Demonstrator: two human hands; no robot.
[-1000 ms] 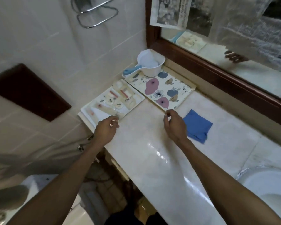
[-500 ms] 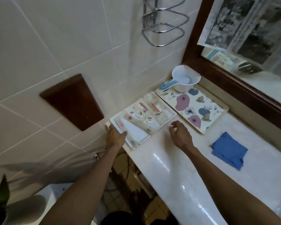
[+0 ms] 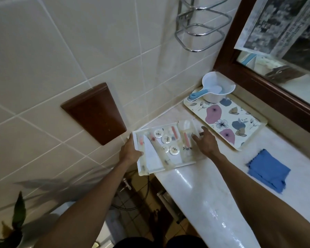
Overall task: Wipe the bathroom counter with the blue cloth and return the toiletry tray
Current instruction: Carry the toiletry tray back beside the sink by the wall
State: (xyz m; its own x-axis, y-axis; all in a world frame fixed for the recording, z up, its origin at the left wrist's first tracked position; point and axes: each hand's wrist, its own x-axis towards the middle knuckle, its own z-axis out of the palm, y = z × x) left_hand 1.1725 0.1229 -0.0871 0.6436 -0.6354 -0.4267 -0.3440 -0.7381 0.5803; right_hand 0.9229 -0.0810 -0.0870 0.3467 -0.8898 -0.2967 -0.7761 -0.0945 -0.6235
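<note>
The white toiletry tray (image 3: 151,164) holds small round items, pink tubes and clear sachets, and sits at the left end of the marble counter (image 3: 209,190), partly overhanging its edge. My left hand (image 3: 130,153) grips the tray's left rim. My right hand (image 3: 205,142) rests on the tray's right side, fingers spread over the sachets. The folded blue cloth (image 3: 268,170) lies on the counter to the right, apart from both hands.
A floral tray (image 3: 240,122) carrying a white scoop with a blue handle (image 3: 217,90) stands by the wood-framed mirror (image 3: 268,86). A chrome wall rack (image 3: 200,27) hangs above. A dark wooden wall block (image 3: 95,111) and a plant (image 3: 16,221) are at left.
Both hands have moved left from the counter middle to the toiletry tray. My left hand has taken its left rim, my right hand has come onto its right side, and the tray has turned slightly.
</note>
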